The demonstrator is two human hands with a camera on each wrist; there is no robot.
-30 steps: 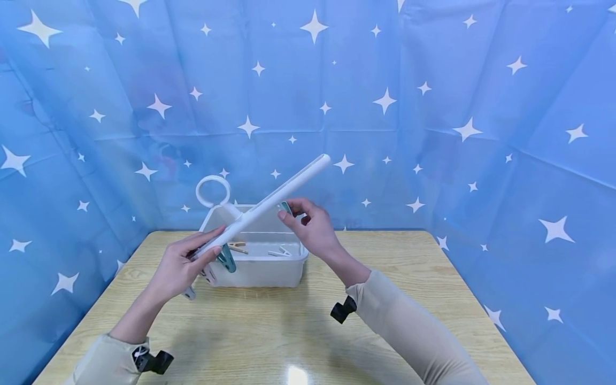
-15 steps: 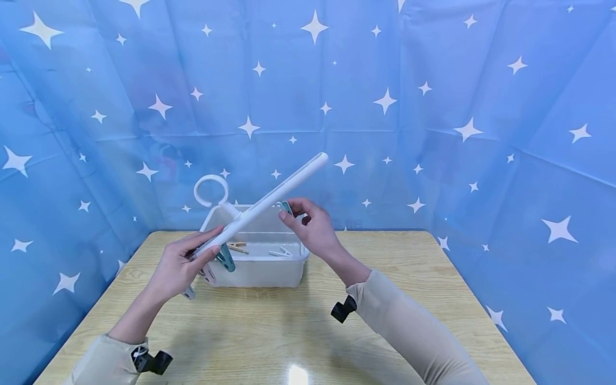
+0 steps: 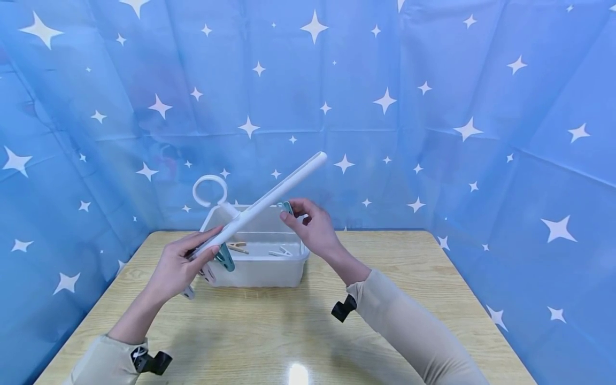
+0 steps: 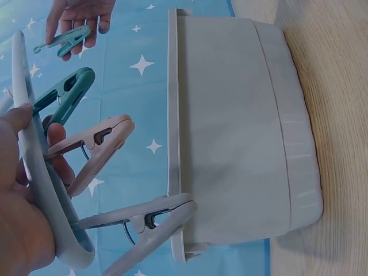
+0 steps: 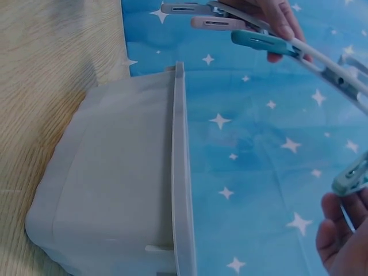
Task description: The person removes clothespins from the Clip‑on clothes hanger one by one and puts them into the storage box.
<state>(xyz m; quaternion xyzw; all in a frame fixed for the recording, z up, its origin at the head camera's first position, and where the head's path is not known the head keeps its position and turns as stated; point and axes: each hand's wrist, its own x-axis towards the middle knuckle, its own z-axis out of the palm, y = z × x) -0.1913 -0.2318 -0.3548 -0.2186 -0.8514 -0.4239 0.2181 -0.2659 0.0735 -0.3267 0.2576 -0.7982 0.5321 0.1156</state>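
My left hand [image 3: 185, 262] grips the lower end of a white hanger [image 3: 269, 200], which slants up to the right over the bin with its round hook [image 3: 209, 178] at the upper left. Three clothespins hang from the bar near that hand: a dark green one [image 4: 80, 92], a pink one [image 4: 109, 138] and a grey one [image 4: 164, 224]. Beneath the raised half of the bar, my right hand [image 3: 313, 224] pinches a light teal clothespin [image 4: 72, 41] between thumb and fingers. It is apart from the bar in the left wrist view.
Below the hanger a white bin [image 3: 264, 272] stands on the wooden table [image 3: 385, 305]. Inside it lie a tan clothespin [image 3: 238, 247] and a white clothespin [image 3: 280, 251]. A blue star-patterned curtain [image 3: 414, 133] surrounds the back and sides.
The hanger has shifted slightly left, its hook turning a little so that the ring shows a gap. My right hand with the teal clothespin stays almost in place.
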